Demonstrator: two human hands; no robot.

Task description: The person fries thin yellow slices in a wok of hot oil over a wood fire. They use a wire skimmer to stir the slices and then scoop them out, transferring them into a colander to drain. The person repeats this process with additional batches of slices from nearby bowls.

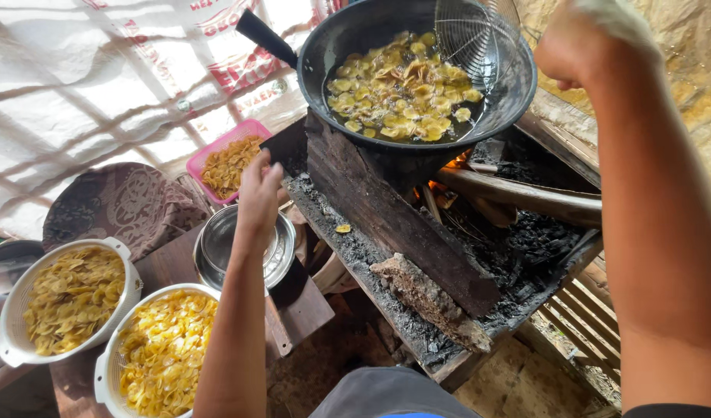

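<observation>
I log right hand (584,48) fisted round wire skimmer basket (473,37) handle, basket at far rim of black iron wok (518,85). Frying yellow chips (402,85) lie left of fist. Left hand (260,193) farther off, pinching dark flat piece (282,149).

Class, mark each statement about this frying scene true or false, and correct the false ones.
1. The black wok holds yellow slices in oil. True.
2. The right hand is dipping into the pink basket. False: it is raised by the wire skimmer over the wok.
3. Two white colanders hold yellow slices. True.
4. The left hand rests inside the wok. False: it is above the steel bowl, holding a dark flat piece.
5. Fire burns under the wok. True.
</observation>
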